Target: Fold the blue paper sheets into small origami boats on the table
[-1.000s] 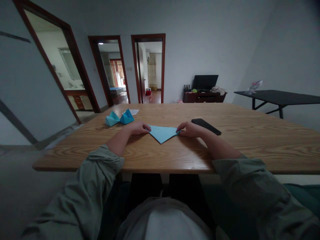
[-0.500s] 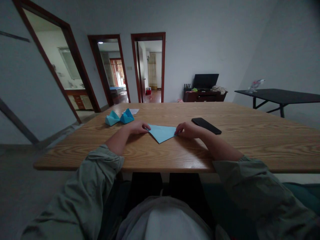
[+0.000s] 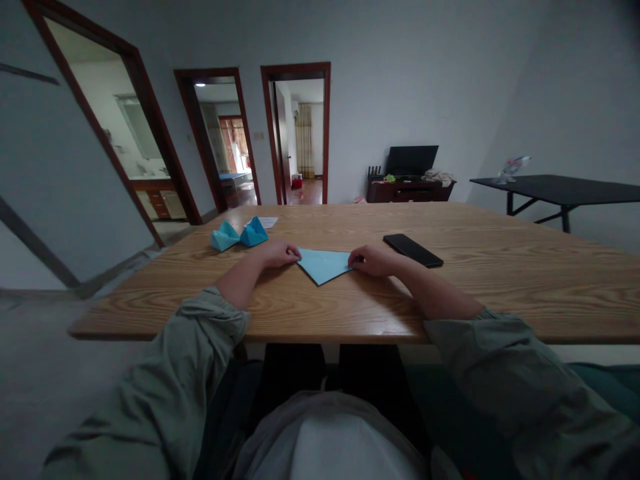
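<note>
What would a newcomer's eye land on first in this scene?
The pale blue paper triangle in the middle of the wooden table stands out most, with the left hand and right hand at its two upper corners. Farther along the table to the left sit two folded blue paper shapes. Beyond the right hand lies a black phone.

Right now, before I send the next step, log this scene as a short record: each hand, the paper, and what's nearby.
left hand: touching the left corner of the blue paper triangle
right hand: touching the triangle's right corner
nearby: folded blue paper piece; second folded blue paper piece; black phone; white paper slip
surface: wooden table
</note>
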Motion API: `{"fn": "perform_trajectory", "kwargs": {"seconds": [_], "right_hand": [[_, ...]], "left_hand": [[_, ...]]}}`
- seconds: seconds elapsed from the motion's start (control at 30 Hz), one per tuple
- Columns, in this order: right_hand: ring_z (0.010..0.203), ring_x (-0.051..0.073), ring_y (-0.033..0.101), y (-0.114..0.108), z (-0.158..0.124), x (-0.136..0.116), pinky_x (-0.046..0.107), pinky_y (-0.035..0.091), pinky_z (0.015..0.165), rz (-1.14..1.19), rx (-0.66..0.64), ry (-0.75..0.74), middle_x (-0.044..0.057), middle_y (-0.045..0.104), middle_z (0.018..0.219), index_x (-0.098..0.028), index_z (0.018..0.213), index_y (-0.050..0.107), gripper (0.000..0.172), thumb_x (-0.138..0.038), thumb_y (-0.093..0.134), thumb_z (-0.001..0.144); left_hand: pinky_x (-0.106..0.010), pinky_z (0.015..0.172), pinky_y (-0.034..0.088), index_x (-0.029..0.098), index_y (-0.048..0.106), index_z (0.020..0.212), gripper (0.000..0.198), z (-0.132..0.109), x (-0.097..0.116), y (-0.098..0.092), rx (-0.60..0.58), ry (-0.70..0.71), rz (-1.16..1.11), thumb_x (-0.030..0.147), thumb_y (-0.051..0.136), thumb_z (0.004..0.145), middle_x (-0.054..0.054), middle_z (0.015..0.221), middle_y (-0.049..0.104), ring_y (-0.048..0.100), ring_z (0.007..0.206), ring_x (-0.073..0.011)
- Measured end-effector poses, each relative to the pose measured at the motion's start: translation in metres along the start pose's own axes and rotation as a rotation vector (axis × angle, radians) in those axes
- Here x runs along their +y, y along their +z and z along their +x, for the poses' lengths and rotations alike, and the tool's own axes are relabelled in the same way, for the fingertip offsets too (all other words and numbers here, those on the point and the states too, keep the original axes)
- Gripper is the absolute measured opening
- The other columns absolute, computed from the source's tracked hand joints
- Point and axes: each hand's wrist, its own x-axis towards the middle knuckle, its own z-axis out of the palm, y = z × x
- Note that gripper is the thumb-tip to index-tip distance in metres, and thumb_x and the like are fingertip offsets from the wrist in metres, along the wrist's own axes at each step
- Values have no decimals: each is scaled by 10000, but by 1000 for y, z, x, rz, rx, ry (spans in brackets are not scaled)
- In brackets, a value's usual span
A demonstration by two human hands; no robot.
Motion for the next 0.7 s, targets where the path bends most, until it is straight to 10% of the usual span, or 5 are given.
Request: {"fn": "perform_trajectory", "kwargs": {"seconds": [0.7], "right_hand": [[855, 228, 609, 14, 2, -16, 291, 415, 702, -263, 157, 157, 121, 656, 1006, -192, 969, 613, 197, -294, 518, 829]], "left_hand": [[-296, 787, 425, 195, 686, 894, 228, -10, 20, 8, 205, 51, 347, 349, 534, 823, -83, 960, 656, 585, 877, -210]]}}
